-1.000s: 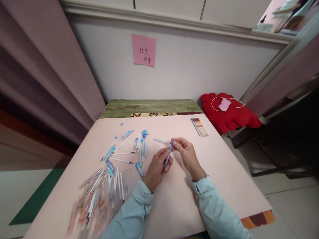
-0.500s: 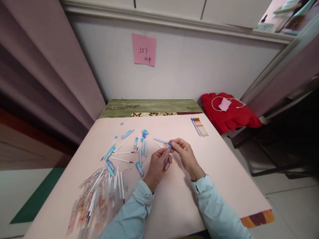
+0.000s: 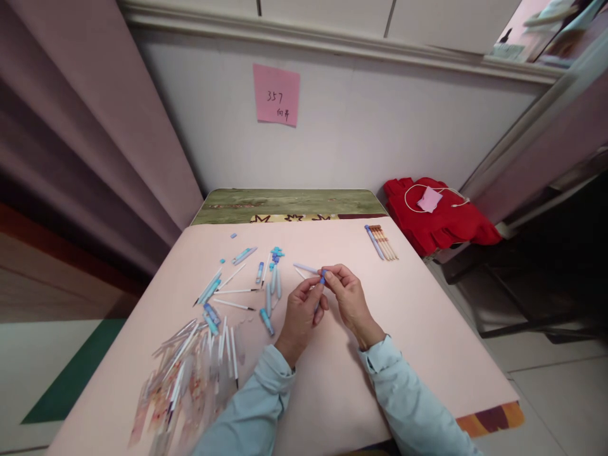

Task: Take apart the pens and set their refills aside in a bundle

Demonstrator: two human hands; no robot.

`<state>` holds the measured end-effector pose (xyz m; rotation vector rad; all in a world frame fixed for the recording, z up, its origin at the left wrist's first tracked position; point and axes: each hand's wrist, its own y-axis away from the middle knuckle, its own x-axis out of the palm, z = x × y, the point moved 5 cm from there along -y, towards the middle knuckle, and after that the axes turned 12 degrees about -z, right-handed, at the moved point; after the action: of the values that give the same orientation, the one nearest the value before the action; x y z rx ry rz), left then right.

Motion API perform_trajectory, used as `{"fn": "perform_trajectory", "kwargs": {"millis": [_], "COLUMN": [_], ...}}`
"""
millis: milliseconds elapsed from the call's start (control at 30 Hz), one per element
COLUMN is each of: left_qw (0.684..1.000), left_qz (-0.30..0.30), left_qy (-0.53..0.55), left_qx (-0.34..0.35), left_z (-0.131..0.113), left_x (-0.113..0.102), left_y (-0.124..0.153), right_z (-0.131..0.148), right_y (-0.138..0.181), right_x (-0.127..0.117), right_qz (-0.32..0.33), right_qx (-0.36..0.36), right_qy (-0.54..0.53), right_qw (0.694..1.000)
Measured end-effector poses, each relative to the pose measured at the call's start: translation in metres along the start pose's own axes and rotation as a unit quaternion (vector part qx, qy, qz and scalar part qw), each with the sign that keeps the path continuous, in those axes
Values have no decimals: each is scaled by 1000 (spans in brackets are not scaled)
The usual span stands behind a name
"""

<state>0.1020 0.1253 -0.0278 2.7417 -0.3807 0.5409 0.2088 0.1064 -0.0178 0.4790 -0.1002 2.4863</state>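
Over the middle of the pink table (image 3: 418, 329), my left hand (image 3: 304, 313) is closed around the barrel of a blue pen (image 3: 321, 286). My right hand (image 3: 346, 292) pinches the pen's upper end, a small blue cap, with thumb and fingers. The two hands touch at the pen. Most of the barrel is hidden inside my left hand. A pale pen barrel (image 3: 304, 268) and a thin white refill (image 3: 300, 273) lie just beyond my hands.
Loose pen parts (image 3: 247, 285), blue caps and white refills, are scattered left of my hands. A heap of clear wrappers (image 3: 185, 373) lies at the near left. Several finished pens (image 3: 381, 242) sit at the far right. A red cloth (image 3: 437, 215) lies beyond the table's right edge.
Both hands have drifted slightly away from me and closer together. My right fingers have closed down onto the pen's upper end, so less of the pen shows.
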Motion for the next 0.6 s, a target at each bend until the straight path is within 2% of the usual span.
{"fn": "perform_trajectory", "kwargs": {"millis": [300, 600], "left_qw": [998, 998], "left_qz": [34, 55], "left_qy": [32, 35], "left_qx": [-40, -5], "left_z": [-1, -7], "left_x": [2, 7], "left_y": [3, 4], "right_z": [-2, 13], "right_y": [4, -1], "right_x": [6, -3], "right_qz": [17, 14], "right_qx": [44, -5], "right_qy": [-46, 12], "right_qw": [998, 1000]}}
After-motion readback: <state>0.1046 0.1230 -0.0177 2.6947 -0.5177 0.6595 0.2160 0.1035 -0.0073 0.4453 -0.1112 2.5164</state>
